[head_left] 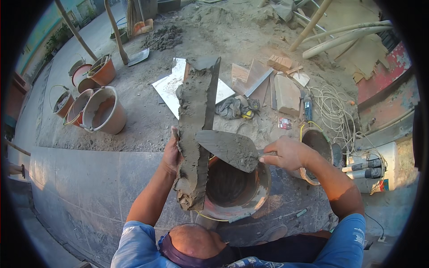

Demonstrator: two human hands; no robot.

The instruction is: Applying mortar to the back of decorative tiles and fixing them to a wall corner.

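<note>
My left hand (171,154) grips the left edge of a long, narrow slab (193,111), its face coated with wet grey mortar. My right hand (287,154) is closed round the handle of a pointed trowel (228,146), its blade smeared with mortar. The blade's left end meets the slab's right side near the middle; whether it presses on the mortar I cannot tell. Below both is a round bucket (261,194), mortar-stained inside and partly hidden by slab and blade. My bare knee (196,241) shows at the lower edge.
Several mortar buckets (117,120) stand at left. A shovel (138,57) and a mortar heap (164,38) lie farther back. Beyond the slab are white tile pieces (167,91) and broken tiles (286,94). At right, another bucket (319,143) stands near a coiled cable (335,107).
</note>
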